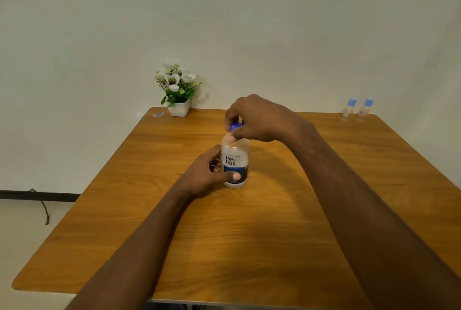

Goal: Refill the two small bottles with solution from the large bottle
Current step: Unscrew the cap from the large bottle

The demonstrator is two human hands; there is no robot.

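Right hand (258, 120): is reaching in from above and pinching the blue cap (236, 126) between the thumb and curled fingers. The fingers are covering most of the cap, so whether it is loosened cannot be told.
Left hand (205, 173): is gripping the lower body of the large bottle (235, 157), with the thumb lying across the dark blue band of the label and the other fingers curling round the far side.
Large bottle, place: is standing upright on the wooden table (249, 247), near its middle, directly beneath the right hand and touching the left palm on its left side. The label is facing the camera.
Large bottle, count: one.
Blue cap, count: one, sitting on the neck of the large bottle.
Small bottles, count: two. The first small bottle (348, 110) and the second small bottle (365, 110) are standing upright side by side at the far right corner of the table. Each is wearing a light blue top, and both are well apart from the hands.
Hands, count: two, with both bare forearms stretching in from the near edge.
Flower pot (178, 109): one, white, holding white flowers, sitting at the far edge to the left of the large bottle.
Flat item (158, 114): one, lying at the far left corner, too small to identify.
Cable (43, 206): one, dark, trailing on the floor left of the table.
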